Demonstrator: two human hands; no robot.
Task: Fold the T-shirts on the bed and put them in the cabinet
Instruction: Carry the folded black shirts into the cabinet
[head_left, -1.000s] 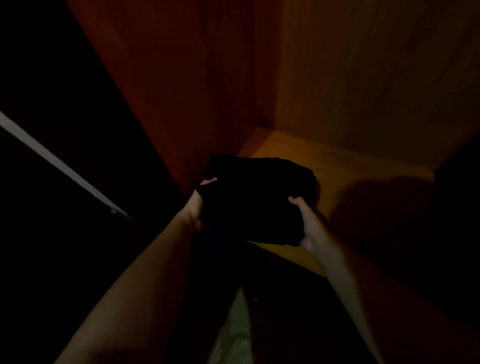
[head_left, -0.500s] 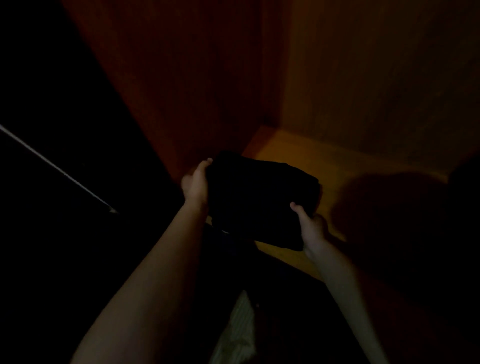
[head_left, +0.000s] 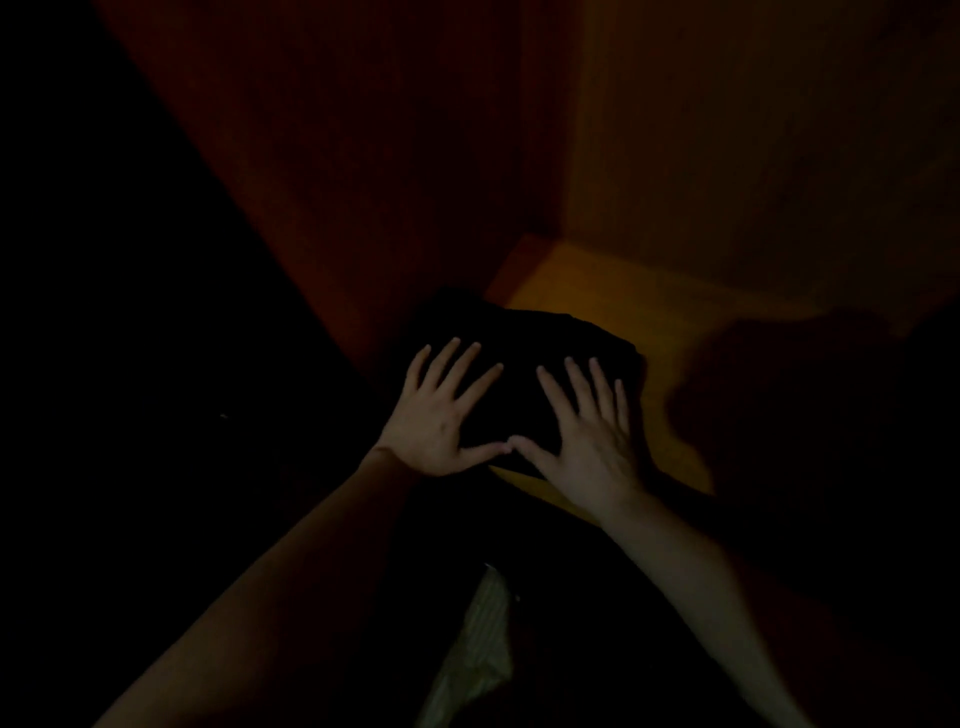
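Head view v. dim, left hand (head_left: 435, 423) & right hand (head_left: 587, 441) flat, fingers spread, on dark folded T-shirt (head_left: 519, 358), edges lost in shadow

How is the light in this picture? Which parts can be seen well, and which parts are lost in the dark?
Head view: very dim, with warm light only on the cabinet shelf. The left hand and right hand show clearly, fingers spread on the dark folded T-shirt, whose folds are lost in blackness. A broad shadow covers the shelf's right part; the left side is black.
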